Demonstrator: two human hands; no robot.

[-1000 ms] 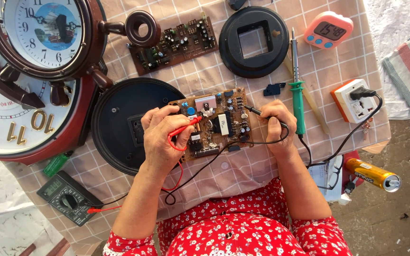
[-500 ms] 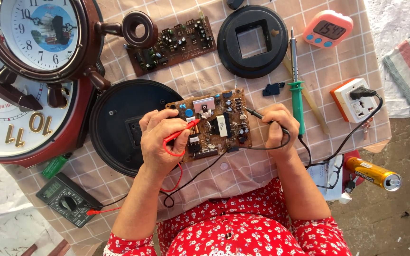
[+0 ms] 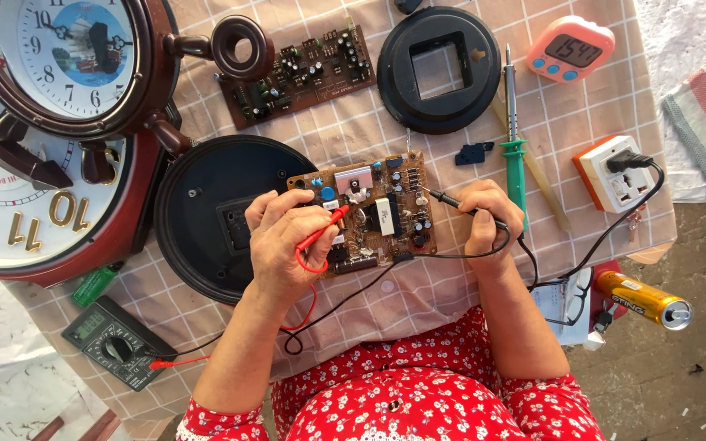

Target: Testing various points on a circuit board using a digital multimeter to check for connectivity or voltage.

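A brown circuit board (image 3: 373, 208) lies on the checked tablecloth (image 3: 418, 294) in front of me. My left hand (image 3: 283, 241) grips a red test probe (image 3: 324, 229) whose tip touches the board's left part. In my right hand (image 3: 488, 220) is a black test probe (image 3: 451, 202), its tip resting on the board's right edge. Red and black leads run down to a dark multimeter (image 3: 116, 343) at the lower left.
A black round clock back (image 3: 214, 216) lies left of the board. Two wall clocks (image 3: 59, 73) fill the upper left. A second circuit board (image 3: 304, 69), black round frame (image 3: 439, 69), green screwdriver (image 3: 515, 155), pink timer (image 3: 569, 49), power socket (image 3: 618, 171) and yellow can (image 3: 643, 298) surround.
Both hands stay on the board. The red probe tip has shifted slightly on the left part; the black probe has barely moved.
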